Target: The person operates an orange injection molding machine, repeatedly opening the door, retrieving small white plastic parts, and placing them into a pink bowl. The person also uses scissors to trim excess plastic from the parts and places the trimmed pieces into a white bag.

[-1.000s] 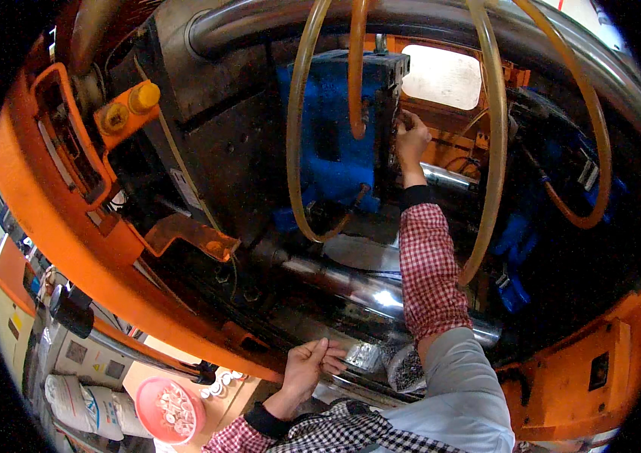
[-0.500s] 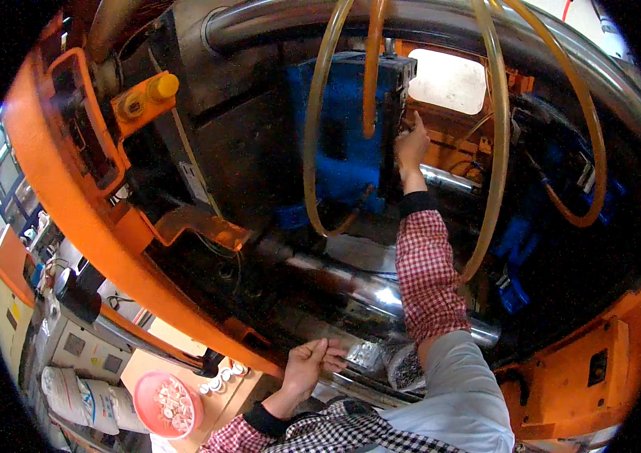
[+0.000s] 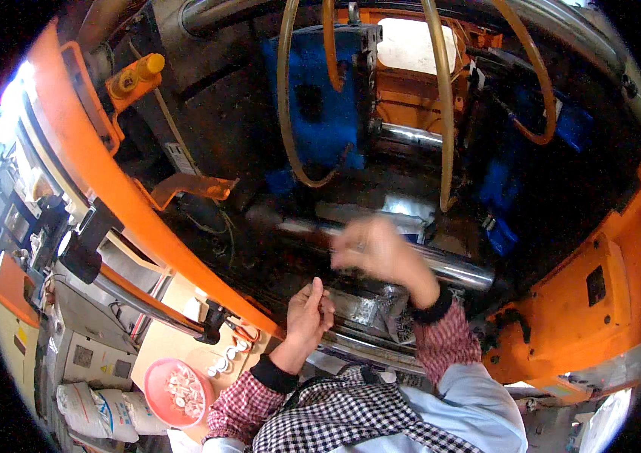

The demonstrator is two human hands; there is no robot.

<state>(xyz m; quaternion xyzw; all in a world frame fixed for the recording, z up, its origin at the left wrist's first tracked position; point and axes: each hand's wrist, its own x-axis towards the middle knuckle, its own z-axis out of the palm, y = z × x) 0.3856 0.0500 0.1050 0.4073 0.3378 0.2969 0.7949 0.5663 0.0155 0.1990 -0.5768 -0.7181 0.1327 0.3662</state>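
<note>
The right hand (image 3: 381, 253) shows blurred above the steel bar (image 3: 453, 266), its fingers pointing left and bent; whether they are apart or together, or grip anything, I cannot tell. The left hand (image 3: 307, 315) is lower and nearer the body, thumb upright and fingers curled; I cannot tell whether something small sits inside the curl. The 2 hands are apart. The steel bar slants across the machine's interior, its right end lower than its left, running behind the right hand; contact between them cannot be made out. A crumpled clear wrapping (image 3: 397, 321) lies just below the right wrist.

Farther in, a blue block (image 3: 324, 113) stands upright, with 4 yellowish hoses (image 3: 441, 98) hanging in front of and to the right of it. Behind its right edge is a pale panel (image 3: 416, 47). An orange frame (image 3: 135, 196) curves down the left side, carrying a bracket with a yellow knob (image 3: 151, 64); an orange panel (image 3: 585, 287) closes the lower right.

Outside the frame, at lower left, a worktop (image 3: 173, 340) bears a pink basin (image 3: 154, 392) with many small pale pieces (image 3: 184, 391) inside. White round parts (image 3: 221, 364) lie in a row beside it. White sacks (image 3: 86, 408) rest left of the basin.
</note>
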